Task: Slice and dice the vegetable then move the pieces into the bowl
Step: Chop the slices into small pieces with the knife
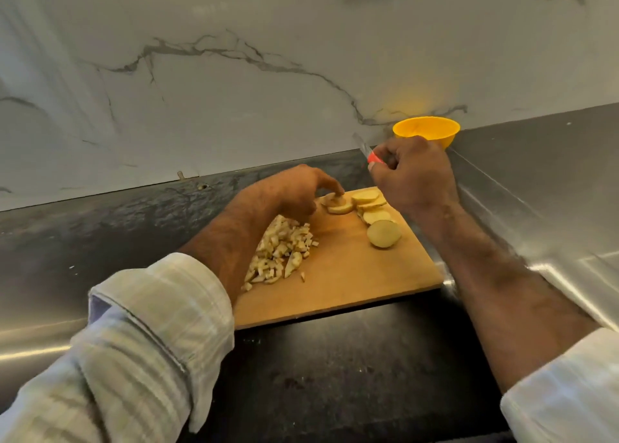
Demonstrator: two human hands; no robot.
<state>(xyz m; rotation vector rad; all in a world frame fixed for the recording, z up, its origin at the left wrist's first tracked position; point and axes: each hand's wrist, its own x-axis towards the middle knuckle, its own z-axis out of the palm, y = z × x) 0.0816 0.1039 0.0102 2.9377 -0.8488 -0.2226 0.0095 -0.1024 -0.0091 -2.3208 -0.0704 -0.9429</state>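
Observation:
A wooden cutting board (345, 275) lies on the dark counter. A heap of diced potato pieces (281, 251) sits on its left part. Several round potato slices (371, 204) lie along its far right, and a potato end piece (384, 234) rests just in front of them. My left hand (298, 191) reaches over the board, its fingertips pinching a small stack of slices (336, 204). My right hand (415, 178) is lifted above the board's far right corner and grips a knife with a red handle (373, 157), blade pointing up and left. A yellow bowl (426, 131) stands behind that hand against the wall.
A marble wall runs along the back of the counter. A steel surface (542, 181) slopes along the right side, and another steel area (37, 275) lies at the left. Dark counter (335, 375) stretches in front of the board.

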